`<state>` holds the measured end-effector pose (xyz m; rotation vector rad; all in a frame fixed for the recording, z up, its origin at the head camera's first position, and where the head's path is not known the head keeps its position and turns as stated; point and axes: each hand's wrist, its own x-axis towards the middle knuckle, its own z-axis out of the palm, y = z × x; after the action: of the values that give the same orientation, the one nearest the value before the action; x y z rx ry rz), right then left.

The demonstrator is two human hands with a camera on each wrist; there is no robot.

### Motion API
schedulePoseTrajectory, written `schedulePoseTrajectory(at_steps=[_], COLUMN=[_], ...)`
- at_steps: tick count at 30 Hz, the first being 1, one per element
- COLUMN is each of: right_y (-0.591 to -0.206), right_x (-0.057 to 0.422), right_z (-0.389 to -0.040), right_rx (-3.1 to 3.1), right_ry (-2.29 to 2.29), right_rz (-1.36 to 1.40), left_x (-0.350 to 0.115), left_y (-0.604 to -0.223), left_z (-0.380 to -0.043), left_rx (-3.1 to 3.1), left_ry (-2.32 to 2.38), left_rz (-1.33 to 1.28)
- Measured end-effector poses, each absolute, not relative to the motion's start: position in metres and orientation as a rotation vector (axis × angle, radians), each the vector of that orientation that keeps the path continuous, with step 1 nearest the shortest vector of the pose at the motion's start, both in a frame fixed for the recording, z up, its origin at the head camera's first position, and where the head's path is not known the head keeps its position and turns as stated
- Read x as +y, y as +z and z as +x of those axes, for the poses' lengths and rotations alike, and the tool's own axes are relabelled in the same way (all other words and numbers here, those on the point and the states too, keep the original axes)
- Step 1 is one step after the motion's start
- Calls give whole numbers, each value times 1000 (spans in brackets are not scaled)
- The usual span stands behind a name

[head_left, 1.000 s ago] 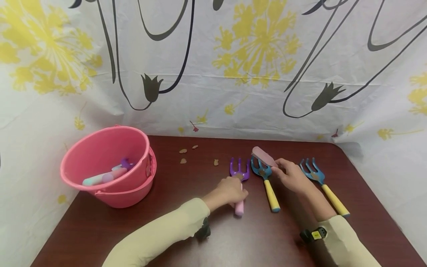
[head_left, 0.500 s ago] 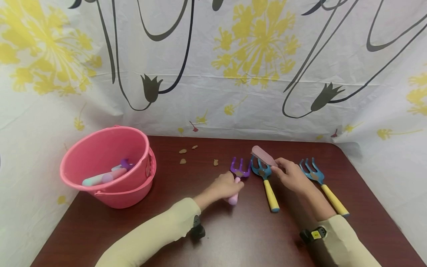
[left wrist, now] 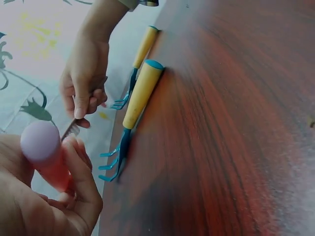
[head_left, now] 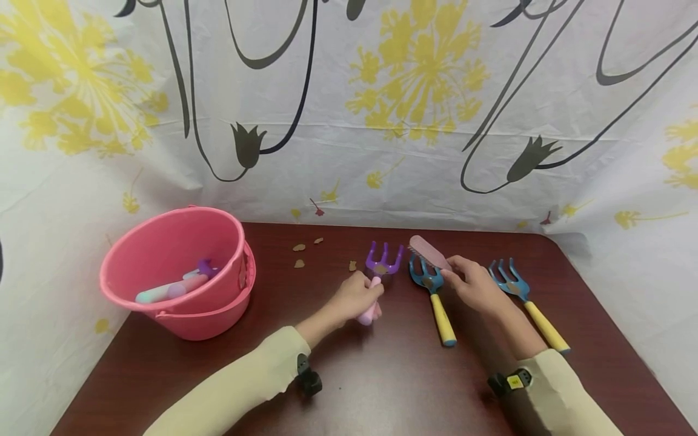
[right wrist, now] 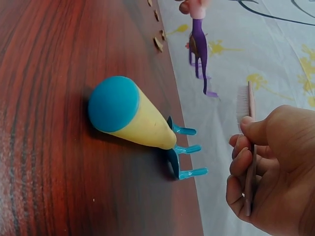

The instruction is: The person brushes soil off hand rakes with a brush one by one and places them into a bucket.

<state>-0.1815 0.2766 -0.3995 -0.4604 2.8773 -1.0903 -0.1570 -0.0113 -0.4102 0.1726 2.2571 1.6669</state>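
My left hand (head_left: 351,298) grips the pink handle of a purple three-tined hand fork (head_left: 394,267), raised off the table with its tines pointing away. A brown flake sits on the fork's head. The handle's lilac end (left wrist: 42,142) faces the left wrist camera. In my right hand (head_left: 474,286) a pink bristle brush (head_left: 429,251) is pinched by its handle, bristles toward the forks. Below the brush lies a blue hand fork with a yellow handle (head_left: 443,321), its tines partly overlapped by the brush in the head view.
Another blue-and-yellow hand fork (head_left: 547,327) lies at the right, beyond my right forearm. Stacked pink buckets (head_left: 177,324) stand at the left, the upper one tilted and holding pastel-handled tools (head_left: 163,293). Several brown flakes (head_left: 299,264) lie near the table's back edge, before a printed curtain (head_left: 327,151).
My left hand has lifted the purple hand fork off the table and drawn it left, its handle end tilting up. My right hand and the brush have hardly moved.
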Motion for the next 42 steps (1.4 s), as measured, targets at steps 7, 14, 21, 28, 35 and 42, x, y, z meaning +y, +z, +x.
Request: schedulePoseTrajectory(at_steps=[7, 14, 21, 28, 35, 42], right_y=[-400, -399, -398, -391, -386, -378], right_x=[271, 263, 248, 225, 202, 181], right_z=[-185, -187, -196, -206, -215, -217], right_rx=[2886, 2895, 2881, 2807, 2828, 2785], right_ry=[-1086, -1107, -1111, -1153, -1088, -1031], right_rz=[-511, -564, -658, -717, -870, -967], left_x=[-28, -49, -67, -76, -79, -81], left_y=[-410, -404, -404, -408, -407, -405], left_z=[-155, -157, -158, -154, -150, -144], left_rx=[2014, 1948, 1878, 1790, 1733, 1711], left_ry=[1907, 2013, 2109, 2210, 2258, 2269], left_rz=[53, -20, -97, -154, -188, -216])
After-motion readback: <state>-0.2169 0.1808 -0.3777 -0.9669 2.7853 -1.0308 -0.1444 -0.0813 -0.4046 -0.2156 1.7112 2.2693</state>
